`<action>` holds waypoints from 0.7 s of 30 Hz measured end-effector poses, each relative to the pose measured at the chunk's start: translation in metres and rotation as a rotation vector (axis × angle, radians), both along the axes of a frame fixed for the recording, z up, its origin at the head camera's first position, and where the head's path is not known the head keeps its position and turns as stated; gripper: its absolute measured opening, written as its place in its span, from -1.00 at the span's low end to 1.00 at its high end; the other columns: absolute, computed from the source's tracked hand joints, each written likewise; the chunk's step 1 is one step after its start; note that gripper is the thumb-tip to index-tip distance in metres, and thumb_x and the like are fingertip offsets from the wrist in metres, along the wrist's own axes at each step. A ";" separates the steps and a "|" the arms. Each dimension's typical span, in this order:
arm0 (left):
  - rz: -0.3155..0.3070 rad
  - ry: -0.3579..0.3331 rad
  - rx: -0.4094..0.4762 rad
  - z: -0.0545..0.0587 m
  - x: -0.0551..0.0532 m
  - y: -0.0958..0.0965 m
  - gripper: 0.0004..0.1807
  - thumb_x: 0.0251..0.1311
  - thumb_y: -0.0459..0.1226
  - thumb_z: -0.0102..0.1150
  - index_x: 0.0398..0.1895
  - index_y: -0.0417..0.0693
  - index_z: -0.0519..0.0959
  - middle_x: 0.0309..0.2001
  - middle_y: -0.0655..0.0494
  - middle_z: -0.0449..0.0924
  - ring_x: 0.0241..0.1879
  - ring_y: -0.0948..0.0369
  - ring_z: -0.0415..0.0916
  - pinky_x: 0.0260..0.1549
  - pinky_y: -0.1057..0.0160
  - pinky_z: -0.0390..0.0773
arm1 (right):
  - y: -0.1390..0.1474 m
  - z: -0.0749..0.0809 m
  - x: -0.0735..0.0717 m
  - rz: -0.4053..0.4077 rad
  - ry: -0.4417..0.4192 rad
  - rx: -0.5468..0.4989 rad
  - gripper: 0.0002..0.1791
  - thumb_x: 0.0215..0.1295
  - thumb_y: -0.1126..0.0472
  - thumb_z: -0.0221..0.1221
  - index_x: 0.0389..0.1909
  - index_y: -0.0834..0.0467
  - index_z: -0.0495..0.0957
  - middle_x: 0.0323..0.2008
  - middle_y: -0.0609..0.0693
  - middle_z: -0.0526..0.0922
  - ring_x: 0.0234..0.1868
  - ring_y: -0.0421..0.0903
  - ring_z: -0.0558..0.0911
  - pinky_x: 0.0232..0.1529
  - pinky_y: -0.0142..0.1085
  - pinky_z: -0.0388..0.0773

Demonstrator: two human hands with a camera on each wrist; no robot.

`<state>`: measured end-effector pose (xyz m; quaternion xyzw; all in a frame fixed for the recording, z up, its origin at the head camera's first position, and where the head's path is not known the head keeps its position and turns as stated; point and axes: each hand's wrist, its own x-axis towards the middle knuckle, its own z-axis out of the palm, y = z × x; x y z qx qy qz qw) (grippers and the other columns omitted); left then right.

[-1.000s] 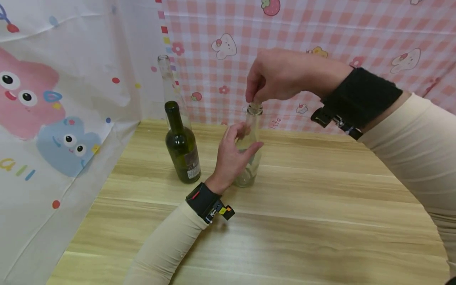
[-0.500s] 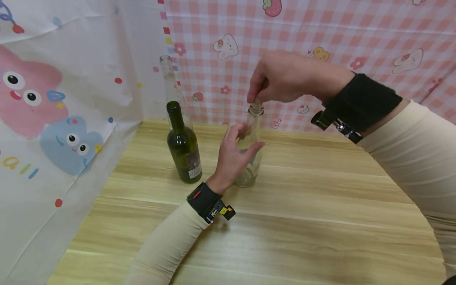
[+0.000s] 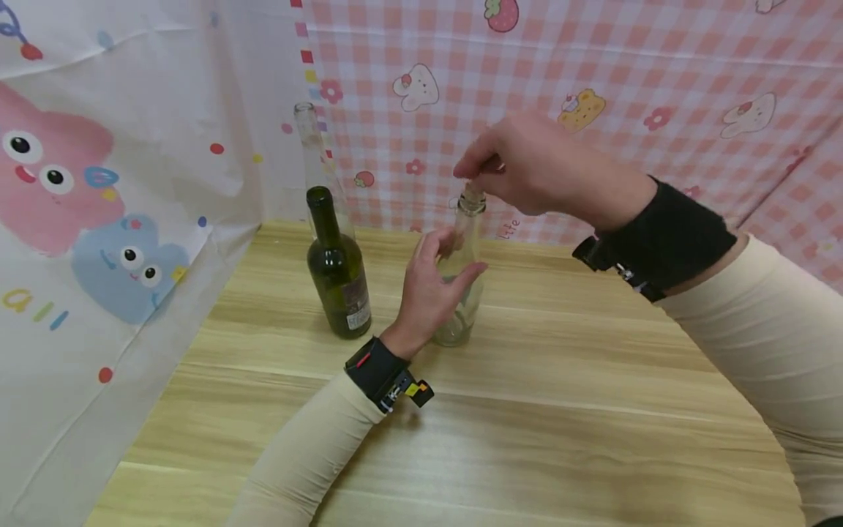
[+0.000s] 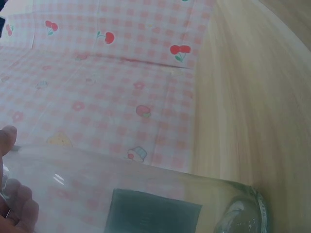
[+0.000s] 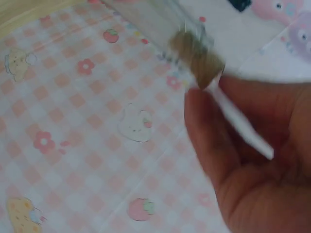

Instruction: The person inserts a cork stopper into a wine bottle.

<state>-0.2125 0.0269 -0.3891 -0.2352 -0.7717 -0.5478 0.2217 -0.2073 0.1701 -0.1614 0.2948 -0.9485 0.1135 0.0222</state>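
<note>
A clear glass bottle (image 3: 467, 234) stands upright on the wooden table, steadied by my left hand (image 3: 428, 293), whose fingers and thumb curl round its body. In the left wrist view a dark label (image 4: 150, 213) shows on the glass. My right hand (image 3: 536, 172) is at the bottle's mouth. The right wrist view, slightly blurred, shows a brown cork (image 5: 197, 56) inside the neck and a narrow white strip (image 5: 243, 124) sticking out beside it. My right thumb and fingers pinch this strip near the rim.
A green wine bottle (image 3: 337, 271) stands left of my left hand. Behind it is a taller clear bottle (image 3: 309, 143). A pink checked cloth (image 3: 632, 66) hangs along the table's back edge, and a white printed cloth (image 3: 165, 88) hangs at the left.
My right wrist and forearm have come down, and the right hand has turned at the bottle's mouth, fingertips pointing more to the left. The left hand and the bottles stay in place.
</note>
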 end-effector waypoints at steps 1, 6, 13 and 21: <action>-0.001 -0.002 0.000 0.000 0.000 0.000 -0.39 0.22 -0.16 0.51 0.24 -0.18 0.46 0.12 -0.07 0.55 0.09 0.05 0.49 0.15 0.07 0.55 | 0.001 -0.003 0.005 -0.008 0.043 -0.022 -0.70 0.52 0.32 0.16 0.16 0.20 0.71 0.05 0.19 0.79 -0.01 0.08 0.76 0.02 -0.03 0.71; -0.012 -0.011 0.007 0.001 0.001 0.002 -0.40 0.23 -0.17 0.50 0.24 -0.18 0.46 0.12 -0.07 0.56 0.11 0.05 0.51 0.16 0.04 0.57 | 0.014 -0.022 0.027 -0.007 0.308 -0.236 -0.66 0.50 0.39 0.15 0.21 0.22 0.67 0.06 0.20 0.76 -0.06 0.09 0.73 -0.01 -0.03 0.68; 0.006 0.024 0.015 0.001 0.000 0.005 -0.37 0.21 -0.21 0.52 0.26 -0.22 0.46 0.12 -0.11 0.58 0.10 0.02 0.53 0.15 0.05 0.60 | 0.035 -0.074 0.052 -0.060 0.455 -0.489 -0.74 0.37 0.32 0.35 0.05 0.24 0.74 -0.27 0.12 0.76 -0.29 -0.09 0.72 -0.15 -0.61 0.54; 0.014 0.055 0.014 0.000 -0.001 0.009 -0.36 0.22 -0.22 0.51 0.28 -0.23 0.44 0.12 -0.13 0.58 0.12 0.01 0.55 0.16 0.05 0.61 | 0.051 -0.157 0.073 -0.214 0.304 -0.807 -0.86 0.31 0.34 0.40 -0.13 0.22 0.78 -0.31 0.11 0.80 -0.34 -0.50 0.63 -0.24 -0.66 0.54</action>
